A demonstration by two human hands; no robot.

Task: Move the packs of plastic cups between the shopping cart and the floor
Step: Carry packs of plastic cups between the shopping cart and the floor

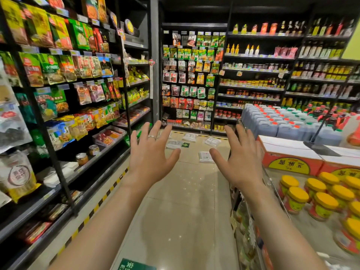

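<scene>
Several clear packs of plastic cups lie on the tiled floor at the far end of the aisle: one nearest pack (206,157), one pack (212,141) further right, one pack (190,137) near the back shelf and one pack (173,144) on the left. My left hand (151,156) and my right hand (240,160) are stretched out in front of me at chest height, fingers spread, holding nothing. A ring sits on my left hand. Both hands are well short of the packs. No shopping cart is in view.
Shelves of snack bags (58,75) line the left side, edged by a yellow-black floor stripe (101,201). On the right stands a display with yellow-lidded jars (321,199), red cartons (290,160) and jugs (282,123). A rack of hanging packets (191,78) closes the aisle's end.
</scene>
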